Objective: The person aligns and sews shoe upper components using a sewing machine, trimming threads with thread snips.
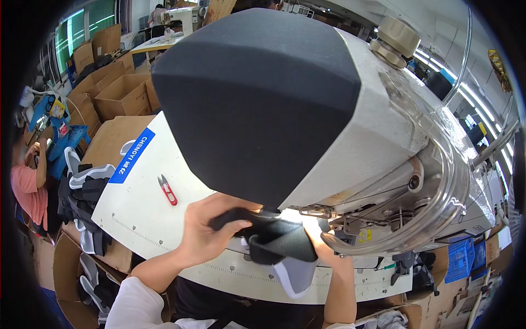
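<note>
My left hand [209,223] is closed on a black fabric strap piece [282,241], with the thumb on the near side and the fingers stretched over the top. The piece is folded over itself below the sewing machine head [263,104]. A pale grey-white padded part [296,277] hangs from it at the table's near edge. On the other side, my right hand [322,241] is against the fabric by the lit needle area. The machine hides most of its fingers, so its grip cannot be made out. The needle itself is hidden too.
Red-handled thread snips [167,190] lie on the white table [142,203]. Black and grey padded pieces [87,181] are heaped at left, above an open carton [68,274]. A co-worker in a pink shirt [30,192] sits far left. Blue crates [460,260] stand right.
</note>
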A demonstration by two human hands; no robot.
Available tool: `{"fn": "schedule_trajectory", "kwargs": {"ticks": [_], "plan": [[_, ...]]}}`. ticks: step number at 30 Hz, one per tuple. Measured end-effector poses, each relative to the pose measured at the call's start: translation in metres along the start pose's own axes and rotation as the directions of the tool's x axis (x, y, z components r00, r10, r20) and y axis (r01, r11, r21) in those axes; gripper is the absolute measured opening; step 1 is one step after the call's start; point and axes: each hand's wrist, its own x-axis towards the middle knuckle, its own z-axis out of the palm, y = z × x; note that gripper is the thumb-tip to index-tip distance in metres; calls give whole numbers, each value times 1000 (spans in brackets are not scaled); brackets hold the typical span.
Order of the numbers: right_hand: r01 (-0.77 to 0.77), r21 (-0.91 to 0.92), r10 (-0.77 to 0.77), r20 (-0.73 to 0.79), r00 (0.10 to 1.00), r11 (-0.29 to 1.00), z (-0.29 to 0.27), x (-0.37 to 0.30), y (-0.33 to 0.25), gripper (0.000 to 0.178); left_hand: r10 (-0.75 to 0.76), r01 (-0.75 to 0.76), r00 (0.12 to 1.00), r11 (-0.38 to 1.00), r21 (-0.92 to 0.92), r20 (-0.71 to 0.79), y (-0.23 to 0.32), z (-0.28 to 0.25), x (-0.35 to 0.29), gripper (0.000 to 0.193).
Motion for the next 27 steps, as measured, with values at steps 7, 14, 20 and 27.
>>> {"fn": "schedule_trajectory", "kwargs": {"ticks": [7, 14, 20, 27], "plan": [[211, -6, -204, -291, 935, 977, 20, -20, -29, 15, -120, 123, 989, 992, 26, -87, -15, -41, 26, 18], [-76, -236, -59, -516, 854, 969, 42, 9, 113, 21, 403, -264, 914, 681, 683, -48, -119, -36, 59, 20], [-87, -168, -30, -591, 806, 982, 58, 42, 95, 20, 808, -789, 575, 508, 345, 126, -60, 33, 21, 22], [-48, -117, -33, -610, 792, 992, 79, 14, 112, 20, 768, -808, 581, 503, 307, 270, -34, 14, 24, 22]]}}
